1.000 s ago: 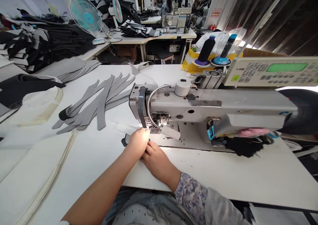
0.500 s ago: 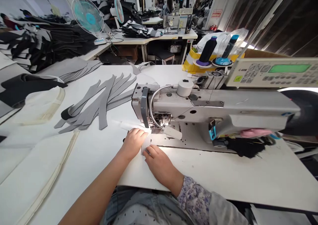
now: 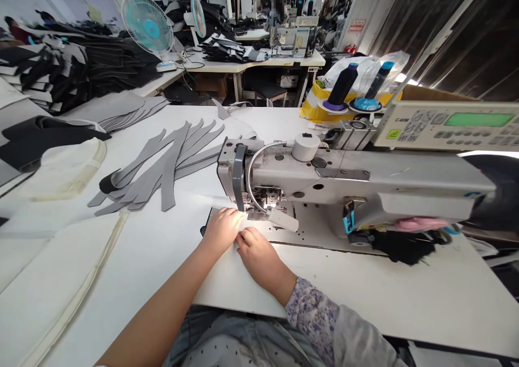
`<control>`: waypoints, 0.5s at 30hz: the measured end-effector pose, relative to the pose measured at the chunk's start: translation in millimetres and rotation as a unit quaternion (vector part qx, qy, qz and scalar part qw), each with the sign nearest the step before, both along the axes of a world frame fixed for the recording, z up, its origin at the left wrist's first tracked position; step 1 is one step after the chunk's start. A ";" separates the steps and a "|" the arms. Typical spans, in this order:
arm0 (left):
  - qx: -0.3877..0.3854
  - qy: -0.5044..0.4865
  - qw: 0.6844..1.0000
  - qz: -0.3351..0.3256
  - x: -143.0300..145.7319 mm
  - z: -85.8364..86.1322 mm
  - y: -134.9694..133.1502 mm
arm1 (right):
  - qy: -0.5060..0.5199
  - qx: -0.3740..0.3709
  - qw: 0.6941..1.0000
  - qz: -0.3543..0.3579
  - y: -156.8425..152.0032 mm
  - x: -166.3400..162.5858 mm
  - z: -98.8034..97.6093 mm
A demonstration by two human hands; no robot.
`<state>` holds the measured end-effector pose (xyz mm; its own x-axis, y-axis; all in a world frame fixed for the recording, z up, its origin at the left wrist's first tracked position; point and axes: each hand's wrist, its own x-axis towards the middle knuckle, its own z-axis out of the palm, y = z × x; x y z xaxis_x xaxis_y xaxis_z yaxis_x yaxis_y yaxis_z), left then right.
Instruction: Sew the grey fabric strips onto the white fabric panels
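Note:
Both my hands rest on the bed of a grey sewing machine [image 3: 324, 178], right in front of its needle and presser foot [image 3: 259, 207]. My left hand [image 3: 221, 229] lies with its fingers pressed down on a small pale piece of fabric [image 3: 214, 200] that runs left from the needle under a bright lamp. My right hand [image 3: 255, 251] sits beside it, fingertips bunched and pressed on the same piece just before the foot. What lies under the fingers is washed out by the light.
A fan of grey cut strips [image 3: 162, 161] lies to the left of the machine, with white padded panels [image 3: 60, 280] nearer me. A control panel [image 3: 450, 125] and thread cones [image 3: 343, 86] stand behind the machine. Black fabric [image 3: 405, 245] lies under its arm. A desk fan [image 3: 148, 24] stands far left.
Both hands have slid slightly forward and closed together at the needle; the gap with pale fabric showing between them half a second ago has shut.

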<state>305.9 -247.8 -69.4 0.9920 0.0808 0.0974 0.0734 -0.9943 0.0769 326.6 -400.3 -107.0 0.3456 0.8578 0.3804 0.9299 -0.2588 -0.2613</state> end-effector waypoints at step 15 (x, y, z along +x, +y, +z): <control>0.002 0.027 0.994 0.103 38.5 -8.2 8.3 | 0.035 0.011 0.998 -0.047 -6.1 -2.3 0.5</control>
<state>344.4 -239.6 -77.7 0.9580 0.2832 0.0444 0.2802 -0.9579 0.0631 324.3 -406.4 -106.5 0.4499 0.8125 0.3708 0.8813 -0.3367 -0.3317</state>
